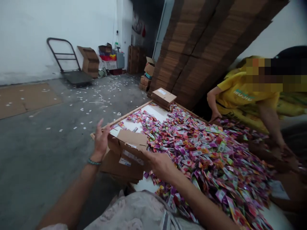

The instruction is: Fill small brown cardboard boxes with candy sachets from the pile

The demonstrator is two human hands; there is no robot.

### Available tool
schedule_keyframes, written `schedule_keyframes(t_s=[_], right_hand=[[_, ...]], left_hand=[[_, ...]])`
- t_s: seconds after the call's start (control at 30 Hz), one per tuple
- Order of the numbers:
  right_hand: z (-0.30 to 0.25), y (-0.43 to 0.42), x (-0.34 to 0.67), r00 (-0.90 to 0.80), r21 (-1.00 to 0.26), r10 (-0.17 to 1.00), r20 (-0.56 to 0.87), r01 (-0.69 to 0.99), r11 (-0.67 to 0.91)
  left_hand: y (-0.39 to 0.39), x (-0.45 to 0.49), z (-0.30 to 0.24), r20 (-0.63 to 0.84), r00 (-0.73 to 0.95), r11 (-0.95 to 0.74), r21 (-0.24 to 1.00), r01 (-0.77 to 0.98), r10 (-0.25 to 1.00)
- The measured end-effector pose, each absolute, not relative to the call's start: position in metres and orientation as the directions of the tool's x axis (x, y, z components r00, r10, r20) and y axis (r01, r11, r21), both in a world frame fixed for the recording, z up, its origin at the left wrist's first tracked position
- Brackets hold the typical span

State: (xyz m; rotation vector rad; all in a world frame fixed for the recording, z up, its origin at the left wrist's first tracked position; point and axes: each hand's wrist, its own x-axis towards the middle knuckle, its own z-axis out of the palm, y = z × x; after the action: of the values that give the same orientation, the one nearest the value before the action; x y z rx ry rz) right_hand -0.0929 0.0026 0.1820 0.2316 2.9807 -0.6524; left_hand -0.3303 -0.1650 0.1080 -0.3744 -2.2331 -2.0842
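Note:
A partly unfolded cardboard box is in front of me at the near left corner of the table, its flaps standing out. My right hand grips its right side, fingers partly hidden behind the cardboard. At the box's left edge is my left hand, fingers stretched upward and apart, a beaded bracelet on the wrist. Flat folded cartons with white labels lie stacked just below the box. To the right spreads a large heap of small colourful packets, mostly purple, pink and orange.
A co-worker in a yellow shirt reaches into the heap's far right side, near an open carton. Folded cartons lie on the table's far corner. Tall cardboard stacks rise behind. A platform trolley stands on the littered floor.

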Motion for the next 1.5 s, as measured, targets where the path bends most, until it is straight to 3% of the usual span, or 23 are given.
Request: schedule_keyframes(t_s=[0.07,0.2,0.33,0.43,0.5,0.57,0.67,0.73,0.83,0.9,0.97,1.03,1.1,1.17,1.27,1.37,1.43,1.5], right_hand=[[0.171,-0.004,-0.091,-0.983,-0.529,0.126,-0.135,0.179,0.830],[0.160,0.008,-0.094,-0.970,-0.807,0.167,-0.174,0.238,0.541],[0.153,0.036,-0.100,-0.922,-0.883,0.147,-0.359,0.386,0.268],[0.145,0.049,-0.101,-0.914,-0.897,0.135,-0.383,0.403,0.182],[0.143,0.052,-0.103,-0.923,-0.887,0.188,-0.335,0.376,0.268],[0.145,0.051,-0.107,-0.940,-0.795,0.285,-0.187,0.315,0.519],[0.156,0.045,-0.124,-0.924,-0.438,0.370,0.097,0.295,0.849],[0.164,0.042,-0.142,-0.889,-0.234,0.435,0.141,0.397,0.888],[0.171,0.036,-0.172,-0.852,-0.060,0.522,0.036,0.519,0.852],[0.171,0.032,-0.186,-0.854,-0.040,0.519,-0.029,0.520,0.853],[0.170,0.028,-0.190,-0.890,-0.060,0.453,-0.060,0.456,0.888],[0.170,0.024,-0.184,-0.957,-0.092,0.278,-0.083,0.286,0.954],[0.170,0.023,-0.173,-0.992,-0.134,0.069,-0.106,0.083,0.987],[0.167,0.022,-0.162,-0.991,-0.172,-0.013,-0.133,0.010,0.985],[0.153,0.020,-0.160,-0.990,-0.205,0.137,-0.023,0.139,0.969],[0.132,0.019,-0.174,-0.897,-0.199,0.282,0.340,0.224,0.954],[0.120,0.021,-0.184,-0.821,-0.167,0.285,0.496,0.232,0.958],[0.111,0.025,-0.191,-0.804,-0.153,0.260,0.535,0.210,0.966]], left_hand=[[-0.158,-0.332,0.105,0.159,-0.972,0.005,0.987,0.163,0.175],[-0.150,-0.328,0.098,0.176,-0.971,-0.091,0.982,0.163,0.159],[-0.158,-0.325,0.100,0.189,-0.919,-0.131,0.980,0.152,0.345],[-0.165,-0.322,0.104,0.237,-0.879,-0.146,0.970,0.193,0.414],[-0.169,-0.319,0.108,0.243,-0.874,-0.160,0.968,0.193,0.420],[-0.173,-0.315,0.117,0.194,-0.871,-0.172,0.977,0.128,0.451],[-0.182,-0.308,0.138,0.117,-0.836,-0.105,0.992,0.072,0.536],[-0.184,-0.300,0.148,0.088,-0.780,-0.014,0.995,0.101,0.619],[-0.177,-0.289,0.144,0.003,-0.673,0.142,0.977,0.161,0.740],[-0.167,-0.285,0.129,-0.022,-0.753,0.278,0.936,0.215,0.658],[-0.158,-0.286,0.113,0.041,-0.867,0.373,0.892,0.255,0.496],[-0.152,-0.290,0.103,0.113,-0.906,0.394,0.873,0.287,0.408],[-0.150,-0.293,0.099,0.123,-0.898,0.362,0.885,0.292,0.423],[-0.150,-0.295,0.098,0.105,-0.899,0.295,0.923,0.247,0.426],[-0.151,-0.297,0.091,0.125,-0.919,0.190,0.960,0.208,0.373],[-0.150,-0.300,0.079,0.136,-0.937,0.171,0.965,0.198,0.321],[-0.152,-0.302,0.075,0.117,-0.929,0.082,0.985,0.155,0.350],[-0.157,-0.306,0.077,0.101,-0.913,0.000,0.994,0.109,0.395]])
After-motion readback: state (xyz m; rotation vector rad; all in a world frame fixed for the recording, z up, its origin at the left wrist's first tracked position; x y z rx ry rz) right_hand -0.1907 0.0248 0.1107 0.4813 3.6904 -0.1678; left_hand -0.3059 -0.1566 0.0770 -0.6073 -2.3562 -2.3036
